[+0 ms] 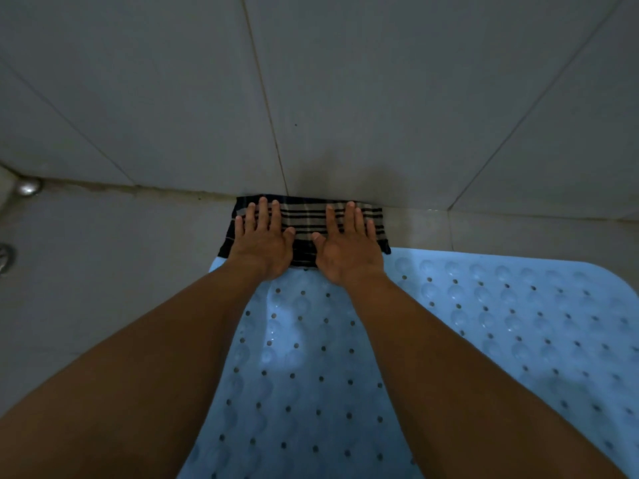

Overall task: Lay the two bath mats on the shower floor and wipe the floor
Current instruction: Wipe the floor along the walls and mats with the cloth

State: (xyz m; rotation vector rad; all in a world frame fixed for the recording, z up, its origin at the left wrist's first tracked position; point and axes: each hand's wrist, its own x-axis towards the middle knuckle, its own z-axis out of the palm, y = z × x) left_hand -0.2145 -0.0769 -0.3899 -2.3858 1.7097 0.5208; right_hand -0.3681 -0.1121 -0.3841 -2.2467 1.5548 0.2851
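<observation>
A dark striped cloth lies flat on the grey shower floor, right against the foot of the wall. My left hand and my right hand press on it side by side, palms down, fingers straight and spread. Below them a light blue bath mat with holes and suction bumps runs toward me. A second blue bath mat lies at the right, and the two overlap. The cloth's near edge lies over the mats' far edge.
The grey tiled wall rises directly behind the cloth. A metal fitting sits at the wall's base on the far left, another metal part at the left edge. Bare floor shows left of the mats.
</observation>
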